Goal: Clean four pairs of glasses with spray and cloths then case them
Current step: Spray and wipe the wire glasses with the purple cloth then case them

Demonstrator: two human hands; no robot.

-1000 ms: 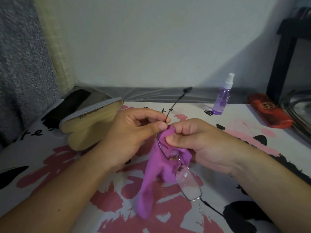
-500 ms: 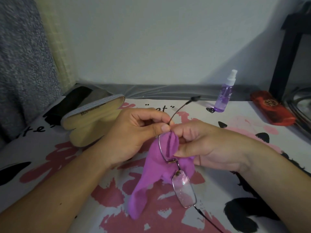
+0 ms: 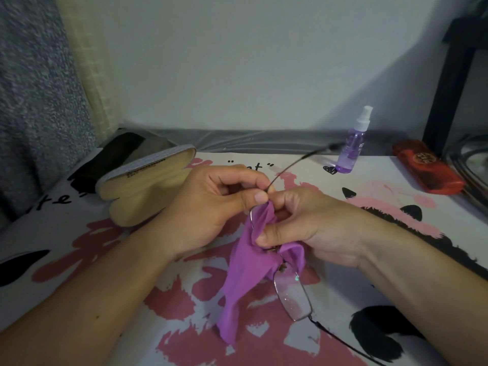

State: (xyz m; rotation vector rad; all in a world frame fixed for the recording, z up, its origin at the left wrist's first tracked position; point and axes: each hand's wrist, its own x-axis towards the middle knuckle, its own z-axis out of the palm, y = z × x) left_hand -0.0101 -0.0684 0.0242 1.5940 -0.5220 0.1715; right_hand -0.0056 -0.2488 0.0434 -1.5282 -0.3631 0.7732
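Glasses (image 3: 290,294): upper lens wrapped in purple cloth (image 3: 245,273), mid-wipe.
Left hand (image 3: 211,207): pinches frame.
Right hand (image 3: 309,223): pinches cloth.
Remaining: likely other lens, casing; open case (image 3: 142,186) waits.

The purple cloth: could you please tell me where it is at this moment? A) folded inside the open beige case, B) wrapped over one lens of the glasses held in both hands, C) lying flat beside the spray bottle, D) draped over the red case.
B: the purple cloth covers one lens of the glasses, pinched there by the right hand, while the left hand grips the frame.
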